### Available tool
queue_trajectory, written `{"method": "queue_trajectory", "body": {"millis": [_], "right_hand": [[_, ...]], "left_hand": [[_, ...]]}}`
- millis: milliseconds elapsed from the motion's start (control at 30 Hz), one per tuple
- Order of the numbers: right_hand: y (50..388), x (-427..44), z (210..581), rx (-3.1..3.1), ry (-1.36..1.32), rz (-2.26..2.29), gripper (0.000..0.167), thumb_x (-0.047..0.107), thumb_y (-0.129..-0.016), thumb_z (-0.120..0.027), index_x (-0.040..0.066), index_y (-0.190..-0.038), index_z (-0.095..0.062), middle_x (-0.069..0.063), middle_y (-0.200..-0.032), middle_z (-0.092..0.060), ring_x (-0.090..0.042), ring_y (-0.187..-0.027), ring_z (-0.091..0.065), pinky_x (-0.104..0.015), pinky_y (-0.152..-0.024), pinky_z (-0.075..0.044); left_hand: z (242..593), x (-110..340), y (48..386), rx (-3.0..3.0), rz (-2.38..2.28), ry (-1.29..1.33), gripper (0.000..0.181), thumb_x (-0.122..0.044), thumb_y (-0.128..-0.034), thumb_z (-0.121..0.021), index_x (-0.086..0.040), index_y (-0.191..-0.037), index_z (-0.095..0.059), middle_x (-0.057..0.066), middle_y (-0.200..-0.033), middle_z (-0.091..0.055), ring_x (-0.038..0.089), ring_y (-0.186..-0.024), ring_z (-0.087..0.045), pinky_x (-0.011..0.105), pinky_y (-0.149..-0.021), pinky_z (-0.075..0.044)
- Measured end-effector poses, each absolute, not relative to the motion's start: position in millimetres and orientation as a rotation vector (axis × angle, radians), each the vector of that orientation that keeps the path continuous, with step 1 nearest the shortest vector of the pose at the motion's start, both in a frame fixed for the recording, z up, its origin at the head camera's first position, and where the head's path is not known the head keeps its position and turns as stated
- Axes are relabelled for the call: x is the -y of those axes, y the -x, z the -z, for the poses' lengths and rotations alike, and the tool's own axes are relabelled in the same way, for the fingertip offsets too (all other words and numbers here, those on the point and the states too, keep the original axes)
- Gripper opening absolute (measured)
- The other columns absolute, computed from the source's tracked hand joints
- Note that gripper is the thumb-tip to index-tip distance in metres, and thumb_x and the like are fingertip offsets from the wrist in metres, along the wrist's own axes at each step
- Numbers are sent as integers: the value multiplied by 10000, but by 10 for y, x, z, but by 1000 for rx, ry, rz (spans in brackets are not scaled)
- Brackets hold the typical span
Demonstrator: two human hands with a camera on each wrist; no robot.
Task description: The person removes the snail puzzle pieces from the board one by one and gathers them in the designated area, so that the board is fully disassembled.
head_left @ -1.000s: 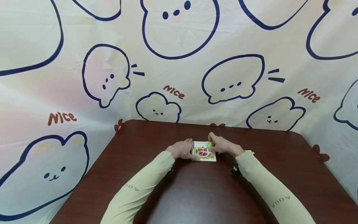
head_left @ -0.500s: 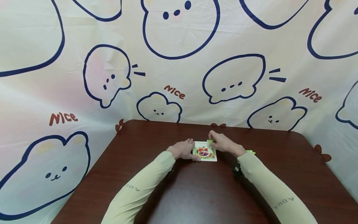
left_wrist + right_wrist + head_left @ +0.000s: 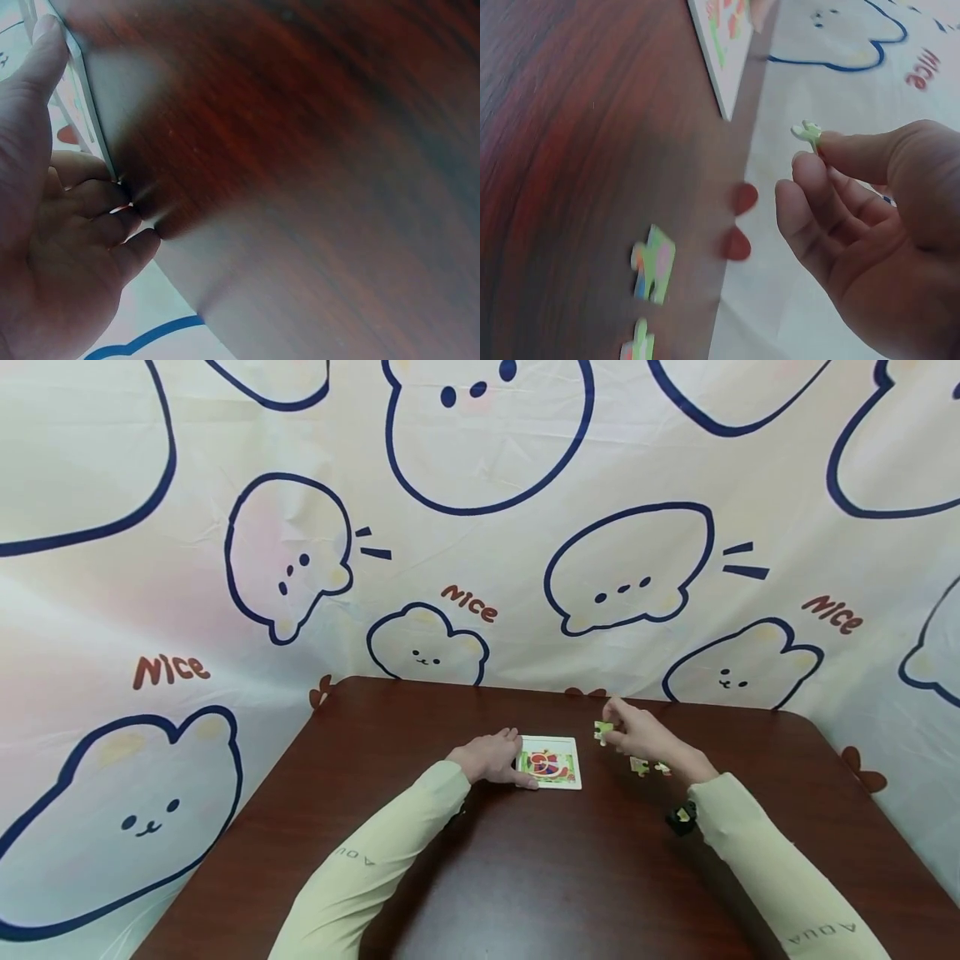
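Note:
A white-rimmed puzzle tray (image 3: 558,742) with a colourful picture lies on the table. My left hand (image 3: 491,760) holds its left side, the thumb at the near corner; the left wrist view shows the left hand (image 3: 64,232) with fingers bent against the tray's edge (image 3: 96,127). To the right of the tray and above the table, my right hand (image 3: 647,735) pinches a green puzzle piece (image 3: 601,730) between thumb and fingers. That piece (image 3: 808,133) appears nearly edge-on in the right wrist view, at the fingertips of the right hand (image 3: 885,217).
Two loose pieces, one green (image 3: 639,766) and one partly white (image 3: 662,768), lie on the brown table (image 3: 480,877) beneath the right hand. A curtain (image 3: 517,560) with bear drawings hangs behind the table. A dark band (image 3: 682,818) is at the right wrist.
My right hand has moved right, away from the tray's upper right corner, with the green piece in its pinch. The loose pieces have come more into view. The left hand stays on the tray.

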State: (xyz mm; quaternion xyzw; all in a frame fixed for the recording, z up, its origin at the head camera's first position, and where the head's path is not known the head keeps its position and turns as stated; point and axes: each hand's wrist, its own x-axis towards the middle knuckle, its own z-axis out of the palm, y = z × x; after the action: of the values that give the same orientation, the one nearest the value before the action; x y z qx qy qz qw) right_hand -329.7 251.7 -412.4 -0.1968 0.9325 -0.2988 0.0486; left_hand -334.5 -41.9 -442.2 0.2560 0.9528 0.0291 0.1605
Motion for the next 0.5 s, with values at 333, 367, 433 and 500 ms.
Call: {"method": "queue_trajectory", "body": {"millis": [333,367,433,500], "right_hand": [[3133,-3004,4128,-2877,468,980,217,128,-954,-632,68,-1100,-483,-107,-921,-574,-193,-709,-610,-336,-605,-545],[3123,-3047,4128,-2887,458,972,219,127,-953,-633,71,-1106,-488,-103,-923,-575,-186,-716,-606,-322,-608,-539],[3098,-3126,4126,-2898,444,950,205,130,-955,-631,77,-1110,-508,-98,-922,-593,-180,-725,-610,-306,-611,-530],[3084,-3205,4128,-2894,439,933,184,139,-963,-622,81,-1111,-530,-99,-918,-608,-187,-721,-608,-311,-600,-522]], "left_hand": [[4409,428,3335,-2717,-68,-768,1037,-755,-814,-566,-91,-1555,-271,123,-1635,-229,239,-1519,-221,397,-1208,-274],[4403,428,3335,-2718,-69,-771,1035,-753,-815,-566,-89,-1554,-273,124,-1634,-231,240,-1518,-224,396,-1207,-275],[4395,429,3332,-2717,-72,-772,1032,-750,-814,-572,-89,-1552,-280,124,-1633,-234,241,-1517,-226,396,-1207,-276],[4390,433,3329,-2719,-70,-772,1034,-751,-813,-573,-88,-1551,-280,124,-1633,-234,240,-1517,-228,394,-1206,-278]]}}
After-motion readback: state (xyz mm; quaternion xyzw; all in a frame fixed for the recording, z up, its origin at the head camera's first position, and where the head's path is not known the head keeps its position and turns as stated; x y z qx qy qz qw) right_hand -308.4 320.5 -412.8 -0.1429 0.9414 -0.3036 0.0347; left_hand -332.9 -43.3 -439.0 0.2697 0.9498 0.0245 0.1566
